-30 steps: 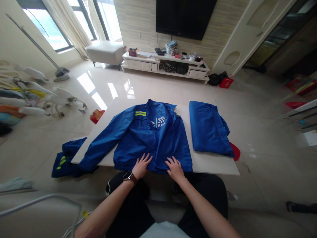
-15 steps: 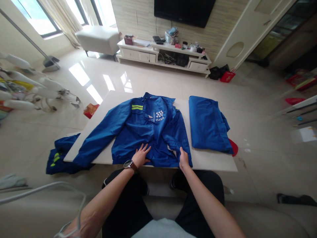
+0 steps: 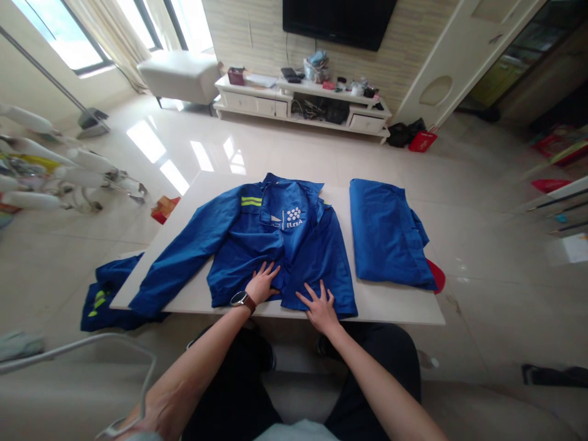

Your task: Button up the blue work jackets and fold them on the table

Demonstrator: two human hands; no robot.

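A blue jacket point(image 3: 243, 245) with yellow-green shoulder stripes and white lettering inside its back lies spread on a white table point(image 3: 390, 306). One sleeve stretches out toward the table's left corner. My left hand point(image 3: 263, 283), with a watch on the wrist, rests fingers spread on the jacket's lower front near the opening. On the other front panel, close to the hem, my right hand point(image 3: 320, 308) lies with its fingers apart. To the right sits a folded blue garment point(image 3: 388, 236).
Another blue garment with yellow-green stripes point(image 3: 105, 294) hangs at the table's left edge. A red round object point(image 3: 437, 275) peeks from beneath the folded garment. Beyond the table stand a white TV cabinet point(image 3: 294, 104) and a white ottoman point(image 3: 181, 76).
My right hand has let go of the jacket's right front edge and moved left onto the panel. That panel now lies flatter, its inner pocket area covered. My left hand stays put.
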